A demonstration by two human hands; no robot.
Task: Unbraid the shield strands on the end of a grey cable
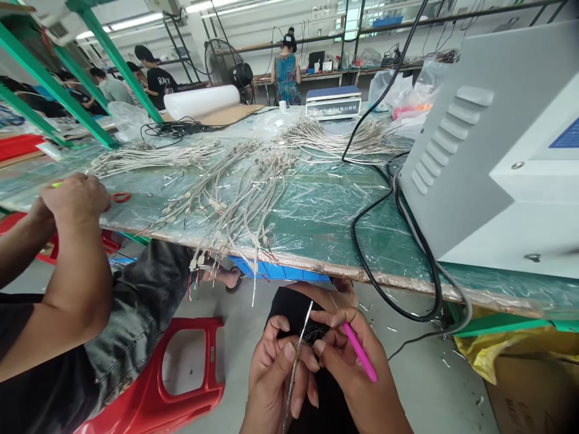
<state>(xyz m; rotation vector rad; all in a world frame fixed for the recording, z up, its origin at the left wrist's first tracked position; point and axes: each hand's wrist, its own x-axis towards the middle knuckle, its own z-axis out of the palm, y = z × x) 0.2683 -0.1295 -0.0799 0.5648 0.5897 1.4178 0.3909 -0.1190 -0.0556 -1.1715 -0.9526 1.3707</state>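
My left hand [275, 377] is closed around a thin silver braided cable [302, 337] that runs up between my fingers, below the table edge. My right hand [357, 374] pinches the frayed end of that cable and also holds a pink pen-like tool [359, 352] slanting down to the right. Both hands sit over my dark-clothed lap. Several similar grey cables with small connectors [235, 193] lie fanned across the green table [325, 217], some hanging over its front edge.
A co-worker's arm and hand [75, 202] rest on the table at left, beside a red plastic stool [176, 380]. A large grey machine [497, 157] stands at right with black cords [384, 241] looping off the edge. Other people work in the background.
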